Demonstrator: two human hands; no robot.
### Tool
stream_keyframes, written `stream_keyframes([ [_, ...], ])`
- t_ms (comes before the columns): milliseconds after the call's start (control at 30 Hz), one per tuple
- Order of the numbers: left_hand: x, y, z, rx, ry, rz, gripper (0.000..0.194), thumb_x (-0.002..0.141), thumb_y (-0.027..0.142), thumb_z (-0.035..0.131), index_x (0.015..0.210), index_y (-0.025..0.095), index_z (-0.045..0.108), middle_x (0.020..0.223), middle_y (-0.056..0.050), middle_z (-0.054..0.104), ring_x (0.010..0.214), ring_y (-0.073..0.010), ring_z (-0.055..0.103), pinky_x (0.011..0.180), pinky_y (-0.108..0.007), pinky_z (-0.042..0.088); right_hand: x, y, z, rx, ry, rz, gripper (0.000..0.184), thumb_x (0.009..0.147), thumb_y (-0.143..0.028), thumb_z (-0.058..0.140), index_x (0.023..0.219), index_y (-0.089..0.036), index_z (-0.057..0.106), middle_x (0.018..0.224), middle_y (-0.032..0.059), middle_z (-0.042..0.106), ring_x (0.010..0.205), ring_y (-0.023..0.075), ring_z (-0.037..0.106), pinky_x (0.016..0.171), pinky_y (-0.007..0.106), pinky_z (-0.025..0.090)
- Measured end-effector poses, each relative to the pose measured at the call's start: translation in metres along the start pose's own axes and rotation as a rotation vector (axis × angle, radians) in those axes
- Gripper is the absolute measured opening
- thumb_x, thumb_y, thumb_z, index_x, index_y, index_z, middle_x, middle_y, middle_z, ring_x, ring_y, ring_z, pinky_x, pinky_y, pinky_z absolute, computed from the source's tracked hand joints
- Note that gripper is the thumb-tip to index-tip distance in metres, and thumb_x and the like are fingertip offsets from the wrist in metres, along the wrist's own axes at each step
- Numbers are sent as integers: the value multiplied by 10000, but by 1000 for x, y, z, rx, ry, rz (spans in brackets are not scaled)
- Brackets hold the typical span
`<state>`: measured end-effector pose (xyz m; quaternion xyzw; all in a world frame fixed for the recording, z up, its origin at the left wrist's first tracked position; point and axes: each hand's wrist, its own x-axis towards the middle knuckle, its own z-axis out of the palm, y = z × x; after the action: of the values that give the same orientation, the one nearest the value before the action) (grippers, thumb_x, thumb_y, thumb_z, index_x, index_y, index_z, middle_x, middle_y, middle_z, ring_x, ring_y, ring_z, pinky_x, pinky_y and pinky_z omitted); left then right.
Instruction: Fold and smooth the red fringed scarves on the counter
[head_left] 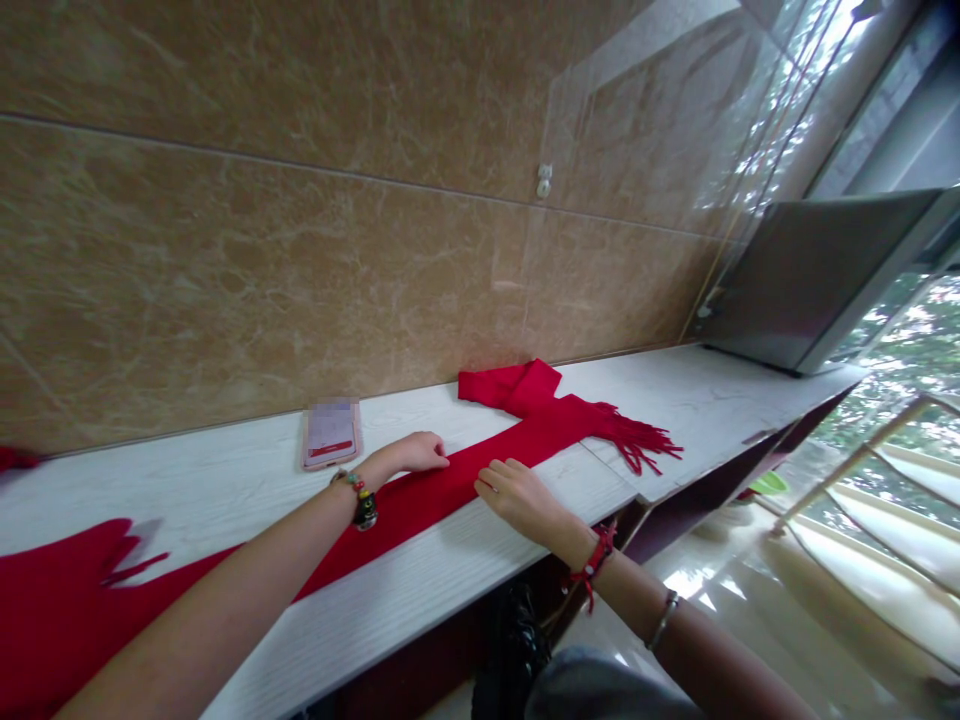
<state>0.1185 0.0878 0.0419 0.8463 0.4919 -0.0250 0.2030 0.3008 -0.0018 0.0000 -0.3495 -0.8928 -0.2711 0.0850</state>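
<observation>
Right of centre, room to pass lies between red fringe (624, 426) and grey box (810, 275); left of centre, a phone (331, 434) obstructs.

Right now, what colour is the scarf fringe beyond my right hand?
The fringe is plain red; it shows best in the head view.

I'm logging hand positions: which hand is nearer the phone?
Left: the left hand is right of the phone, by the red scarf; the right hand is farther right, at the scarf's near edge.
</observation>
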Motion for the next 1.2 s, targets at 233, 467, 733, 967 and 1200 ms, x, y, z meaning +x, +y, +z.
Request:
stream_keyframes([
  [233, 19, 12, 4, -57, 15, -30, 182, 602, 254, 485, 605, 137, 624, 515, 1, 556, 508, -124, 463, 494, -229, 320, -4, 3, 7, -41, 10, 120, 105, 825, -121, 491, 741, -151, 546, 768, 54, 536, 713, 184, 456, 569, 316, 322],
  [467, 24, 14, -4, -159, -20, -15, 156, 559, 237, 522, 635, 138, 614, 545, 13, 559, 556, -134, 482, 521, -231, 342, -5, 2, 13, -32, 26, 160, 71, 815, -118, 504, 772, -157, 546, 730, 42, 533, 699, 185, 458, 598, 317, 333],
  [733, 27, 10, -17, -376, -11, 12, 447, 565, 272, 534, 992, 140, 564, 837, -29, 624, 747, -158, 550, 623, -238, 403, -6, 12, 8, -3, 129, 215, 120, 828, -112, 479, 736, -164, 535, 686, 34, 534, 663, 173, 452, 592, 305, 311],
  [967, 43, 35, -50, -604, 102, 112, 419, 639, 315, 581, 1026, 164, 529, 982, -45, 602, 818, -135, 546, 652, -224, 404, -8, 55, -16, 34, 318, 387, 191, 836, -107, 424, 729, -167, 571, 678, 32, 566, 653, 151, 476, 622, 280, 326],
  [1200, 100, 97, -79, -666, 189, 175, 355, 708, 227, 568, 1048, 129, 542, 1022, -79, 609, 813, -135, 556, 637, -213, 410, -26, 129, -34, 57, 263, 566, 236, 815, -105, 397, 949, -160, 584, 798, 52, 614, 709, 154, 543, 658, 252, 382],
])
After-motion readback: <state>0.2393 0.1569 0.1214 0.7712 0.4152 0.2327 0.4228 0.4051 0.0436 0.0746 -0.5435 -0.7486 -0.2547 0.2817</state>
